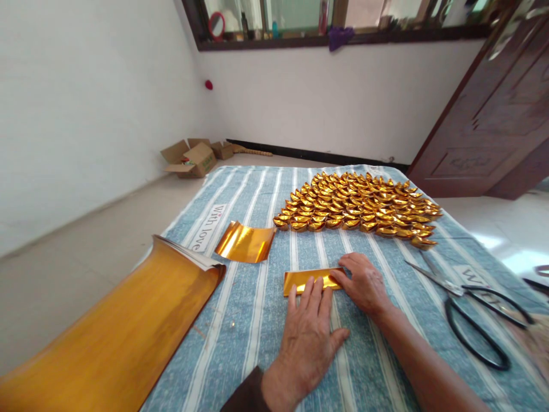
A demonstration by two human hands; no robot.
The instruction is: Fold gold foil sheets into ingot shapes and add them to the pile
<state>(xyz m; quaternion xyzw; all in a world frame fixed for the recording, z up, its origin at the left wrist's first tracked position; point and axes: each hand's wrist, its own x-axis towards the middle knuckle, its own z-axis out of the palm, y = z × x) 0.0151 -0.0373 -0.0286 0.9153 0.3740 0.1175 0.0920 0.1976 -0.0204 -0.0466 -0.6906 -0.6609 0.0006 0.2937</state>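
Observation:
A folded strip of gold foil paper [294, 283] lies flat on the table in front of me. My left hand [309, 329] rests palm down, its fingertips spread on the strip's lower edge. At the strip's right end, my right hand [363, 283] has its thumb on the foil and its bent fingers at the corner. Left of the strip sits a loose, slightly curled gold foil sheet [245, 243]. Many foil ingots [351, 206], folded into boat shapes, stand in close rows beyond my hands.
A thick stack of large gold paper [111, 309] overhangs the table's left side. Black-handled scissors [458, 290] lie half spread on the right. A striped blue cloth [231, 355] covers the table. Open cardboard boxes [199, 160] sit on the floor by the wall; a wooden door [493, 109] stands at right.

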